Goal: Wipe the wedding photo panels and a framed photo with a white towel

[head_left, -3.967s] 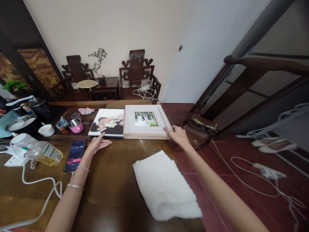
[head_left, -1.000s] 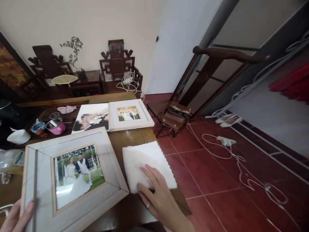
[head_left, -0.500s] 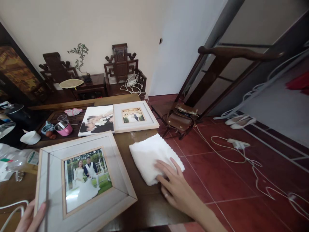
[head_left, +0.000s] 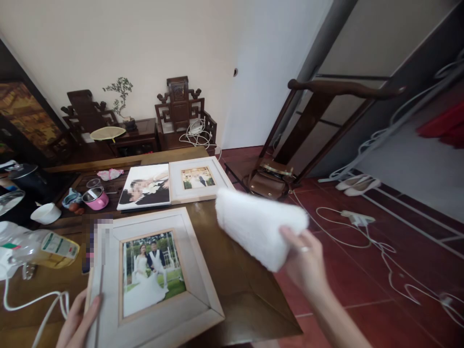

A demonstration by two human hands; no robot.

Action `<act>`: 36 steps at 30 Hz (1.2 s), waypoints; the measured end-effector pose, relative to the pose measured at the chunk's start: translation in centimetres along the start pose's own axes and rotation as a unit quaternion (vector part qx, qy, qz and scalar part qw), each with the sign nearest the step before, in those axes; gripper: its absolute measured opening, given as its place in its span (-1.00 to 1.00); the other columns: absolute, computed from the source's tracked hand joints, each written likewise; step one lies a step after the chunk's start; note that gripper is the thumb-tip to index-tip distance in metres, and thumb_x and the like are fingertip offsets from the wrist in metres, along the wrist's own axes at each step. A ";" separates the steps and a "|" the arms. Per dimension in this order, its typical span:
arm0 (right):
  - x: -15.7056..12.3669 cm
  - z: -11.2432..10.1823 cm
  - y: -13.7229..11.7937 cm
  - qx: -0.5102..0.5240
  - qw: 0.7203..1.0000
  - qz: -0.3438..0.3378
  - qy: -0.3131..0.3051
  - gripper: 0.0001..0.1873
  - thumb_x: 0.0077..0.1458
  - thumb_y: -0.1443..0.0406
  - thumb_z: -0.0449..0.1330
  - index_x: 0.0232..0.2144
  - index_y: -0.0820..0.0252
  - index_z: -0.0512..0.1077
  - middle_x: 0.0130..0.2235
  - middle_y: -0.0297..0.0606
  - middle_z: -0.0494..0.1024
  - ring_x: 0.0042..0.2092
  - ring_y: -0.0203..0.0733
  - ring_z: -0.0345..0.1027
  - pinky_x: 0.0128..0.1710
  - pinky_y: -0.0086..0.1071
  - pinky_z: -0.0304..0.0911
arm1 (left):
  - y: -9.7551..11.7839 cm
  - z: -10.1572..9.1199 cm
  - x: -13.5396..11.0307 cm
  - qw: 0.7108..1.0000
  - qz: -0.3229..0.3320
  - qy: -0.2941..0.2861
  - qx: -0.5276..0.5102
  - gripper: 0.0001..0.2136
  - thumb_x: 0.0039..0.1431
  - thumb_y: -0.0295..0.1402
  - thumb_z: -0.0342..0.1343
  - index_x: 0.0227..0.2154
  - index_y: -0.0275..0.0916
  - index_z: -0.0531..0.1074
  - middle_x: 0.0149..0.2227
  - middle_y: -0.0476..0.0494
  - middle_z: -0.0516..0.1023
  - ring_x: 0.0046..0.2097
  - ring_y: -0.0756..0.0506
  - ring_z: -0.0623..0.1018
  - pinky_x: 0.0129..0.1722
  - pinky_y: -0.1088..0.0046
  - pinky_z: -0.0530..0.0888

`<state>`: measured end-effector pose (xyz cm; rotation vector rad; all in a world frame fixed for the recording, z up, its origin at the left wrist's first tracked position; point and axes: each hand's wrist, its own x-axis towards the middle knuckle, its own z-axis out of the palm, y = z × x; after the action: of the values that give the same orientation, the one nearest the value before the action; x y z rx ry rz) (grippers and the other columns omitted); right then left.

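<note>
My left hand (head_left: 78, 321) grips the left edge of a white wooden picture frame (head_left: 203, 290), thumb on the front and fingers behind. The frame holds a photo of two people in wedding clothes outdoors and leans back over the table. In my right hand (head_left: 306, 258) is a folded white towel (head_left: 253, 224), pinched at its right end and raised above the table's right edge, slightly blurred. Behind them, a second white picture frame (head_left: 226, 185) lies beside a photo panel (head_left: 145, 186) on the table.
A bottle of yellowish liquid (head_left: 61, 249), a white cup (head_left: 46, 213), a pink cup (head_left: 96, 198) and a black kettle (head_left: 27, 176) stand at left on the wooden table (head_left: 250, 309). A chair with a brown bag (head_left: 268, 183) is beyond. Cables and a power strip (head_left: 357, 217) lie on the red floor.
My right hand has gone from resting on the towel to holding it up off the table. The picture frame and my left hand have shifted right in view.
</note>
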<state>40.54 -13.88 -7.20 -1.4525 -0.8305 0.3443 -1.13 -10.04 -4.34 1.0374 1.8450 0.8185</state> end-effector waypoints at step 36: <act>-1.3 5.2 2.6 -0.382 0.785 -0.345 -0.346 -0.42 -0.25 0.64 -0.01 -0.17 0.24 0.47 0.18 -0.02 0.28 0.30 0.13 -0.17 0.18 0.18 -0.09 | 0.6 11.8 6.2 0.848 0.480 -0.077 0.212 -0.46 0.09 -0.51 -0.11 0.19 -0.36 0.08 0.24 -0.38 0.03 0.28 -0.26 0.06 0.24 0.06 0.07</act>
<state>36.83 -10.67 -10.49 -1.6098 -2.2243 -0.0697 7.78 -2.67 -11.12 2.3287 1.3127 0.8296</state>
